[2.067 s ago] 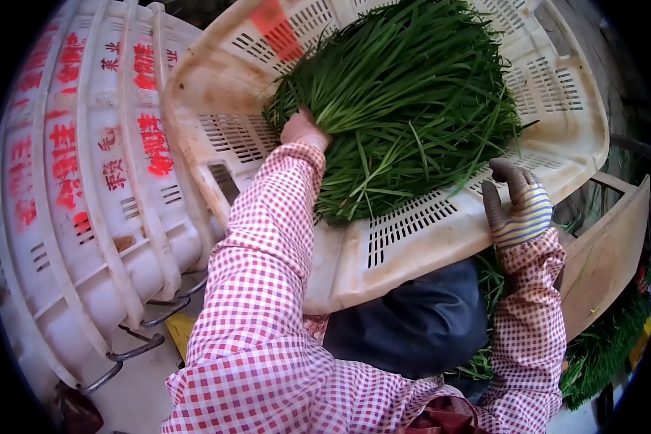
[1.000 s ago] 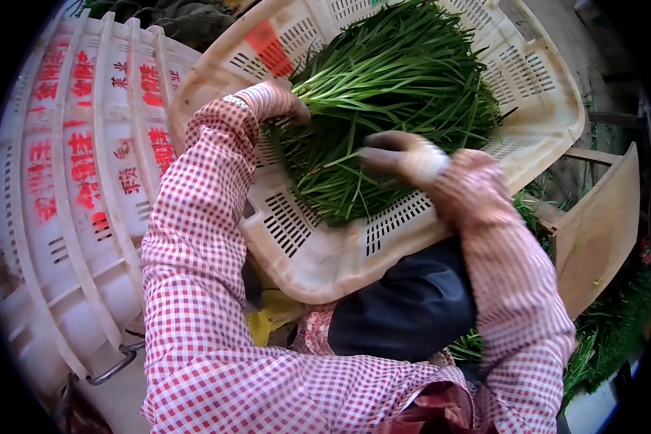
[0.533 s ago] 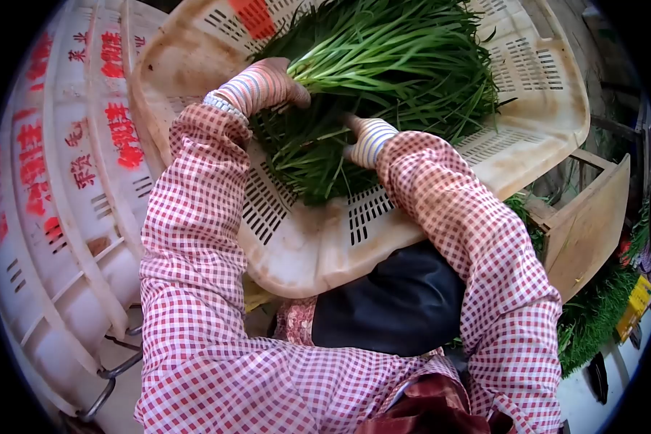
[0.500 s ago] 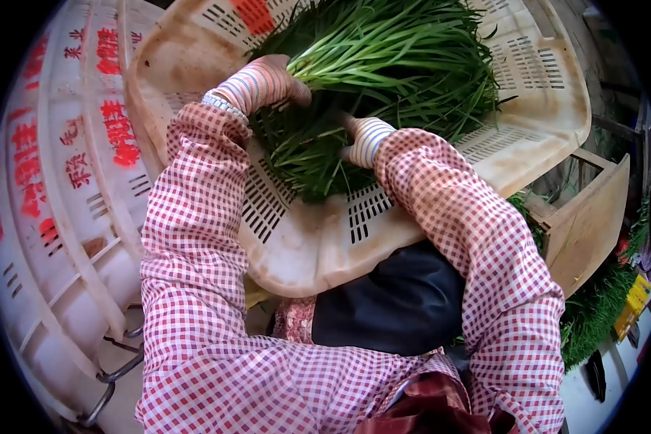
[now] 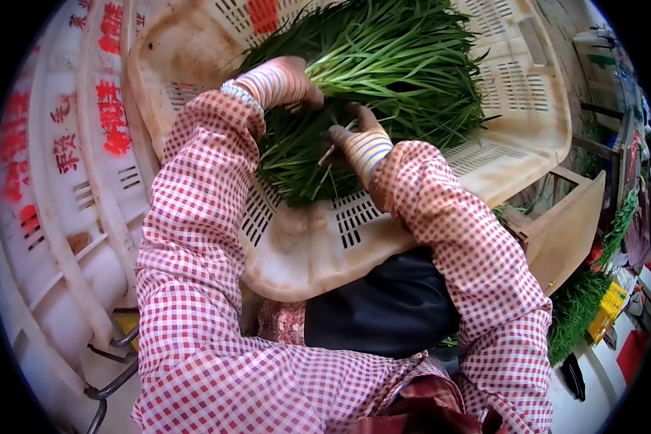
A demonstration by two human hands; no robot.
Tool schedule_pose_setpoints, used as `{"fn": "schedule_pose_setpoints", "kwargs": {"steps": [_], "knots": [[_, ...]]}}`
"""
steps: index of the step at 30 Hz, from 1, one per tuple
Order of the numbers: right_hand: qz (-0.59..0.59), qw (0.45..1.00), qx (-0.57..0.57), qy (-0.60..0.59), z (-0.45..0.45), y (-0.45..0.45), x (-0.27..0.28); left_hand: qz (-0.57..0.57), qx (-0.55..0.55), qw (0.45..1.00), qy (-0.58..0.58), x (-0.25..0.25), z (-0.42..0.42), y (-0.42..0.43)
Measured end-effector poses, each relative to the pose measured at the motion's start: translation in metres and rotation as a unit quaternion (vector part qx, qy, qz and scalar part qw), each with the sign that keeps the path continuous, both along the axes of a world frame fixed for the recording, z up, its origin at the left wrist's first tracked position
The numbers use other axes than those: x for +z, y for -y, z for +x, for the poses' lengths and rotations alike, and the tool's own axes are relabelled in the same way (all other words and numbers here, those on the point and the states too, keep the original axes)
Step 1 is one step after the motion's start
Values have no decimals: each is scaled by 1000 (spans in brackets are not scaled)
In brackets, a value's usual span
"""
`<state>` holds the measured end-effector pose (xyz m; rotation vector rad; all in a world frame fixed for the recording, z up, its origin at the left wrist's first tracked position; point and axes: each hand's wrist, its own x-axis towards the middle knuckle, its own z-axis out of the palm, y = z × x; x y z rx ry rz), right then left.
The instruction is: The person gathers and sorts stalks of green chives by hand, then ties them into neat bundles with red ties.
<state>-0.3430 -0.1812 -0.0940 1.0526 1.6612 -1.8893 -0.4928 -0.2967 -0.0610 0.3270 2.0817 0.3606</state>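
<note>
Long green garlic chives point(image 5: 405, 72) lie in a heap inside a pale, stained plastic basket point(image 5: 296, 267). My left hand point(image 5: 281, 81), in a striped glove with dark fingertips, is curled over the pale stem ends of the upper chives. Leaves hide part of its grip. Lower and to the right, my right hand point(image 5: 360, 141), in a matching glove, rests at the near side of the heap. Its thumb and forefinger are apart among the leaves; the other fingers are mostly hidden. A small pale bit beside its fingertips is too small to identify.
White plastic crates point(image 5: 79, 166) with red lettering stand at the left, near a bent metal bar point(image 5: 112, 387). A wooden box point(image 5: 568, 224) is right of the basket. Farther right are more greens point(image 5: 579, 311) and a yellow item point(image 5: 607, 307).
The view has shifted slightly, with more of the right side showing. My right hand has turned upward and moved left, its thumb and forefinger more visible. My left hand stays at the stem ends.
</note>
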Motion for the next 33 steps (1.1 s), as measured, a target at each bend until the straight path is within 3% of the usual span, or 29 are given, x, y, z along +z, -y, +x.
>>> {"fn": "schedule_pose_setpoints", "kwargs": {"steps": [1, 3, 4, 5, 6, 7, 8, 9, 10, 11, 12, 14, 15, 16, 17, 19, 20, 21, 23, 24, 25, 26, 27, 29, 31, 32, 33], "knots": [[26, 1000, -4, -3, 0, 0, 12, 13, 19, 999, 30, -1, 3, 0], [51, 997, -32, -48, 6, -8, -12, 160, 60, 984, 59, -17, 13, 10], [84, 990, -62, -93, -1, -24, -14, 207, 83, 975, -1, 3, 28, 11], [119, 985, -28, -120, 0, -31, 14, 195, 18, 973, -119, -6, 34, 10], [164, 967, -16, -193, 6, -37, 0, 212, -65, 963, -152, -9, 40, 6], [215, 970, 49, -106, 10, -42, 34, 287, 125, 950, -15, -9, 56, 1], [235, 963, 99, -83, 13, -49, 46, 405, 177, 890, 113, -24, 65, -5], [245, 963, 65, -94, 16, -48, 25, 358, 139, 919, 94, -24, 73, -16], [215, 974, 67, -31, 13, -50, 25, 332, 241, 898, 157, -21, 86, -26], [192, 975, 43, 100, 15, -50, 22, 277, 232, 921, 148, -19, 94, -31], [181, 970, 4, 160, -1, -42, -88, 247, 255, 923, 146, -27, 88, -26], [-31, 982, -149, 110, 19, -53, 5, 223, 234, 939, 118, -39, 105, -37], [-132, 963, -234, 35, 26, -51, 19, 227, 232, 940, 102, -42, 109, -36], [-154, 942, -297, 3, 31, -48, 29, 222, 238, 939, 112, -30, 112, -39], [-126, 957, -260, 30, 31, -54, 39, 176, 214, 960, 47, -32, 114, -42], [-115, 966, -225, 57, 29, -56, 33, 113, 192, 973, 62, -19, 116, -50], [-61, 980, -187, 14, 31, -55, 15, 113, 127, 985, 27, -13, 120, -56], [-33, 988, -148, 7, 29, -57, 7, 125, -30, 991, -39, -23, 129, -61], [-31, 995, -91, 25, 25, -63, 8, 133, -99, 984, -70, 15, 145, -73], [-35, 996, -77, 30, 25, -66, 9, 194, -132, 969, -78, -8, 148, -70], [-35, 997, -67, 34, 25, -68, 10, 195, -133, 969, -76, -27, 150, -69], [-36, 997, -59, 36, 26, -70, 9, 274, -50, 959, 50, -25, 149, -71], [-34, 997, -51, 37, 25, -72, 9, 330, -2, 938, 101, -19, 150, -67], [-27, 998, -40, 37, 22, -74, 7, 432, 88, 872, 213, 29, 151, -66], [-19, 999, -34, 38, 19, -78, 6, 306, 2, 944, 126, 49, 147, -62], [-18, 998, -37, 38, 18, -80, 6, 244, -57, 968, 17, 37, 143, -57], [-22, 998, -41, 37, 16, -82, 7, 244, -58, 968, 18, 35, 140, -53]]}}
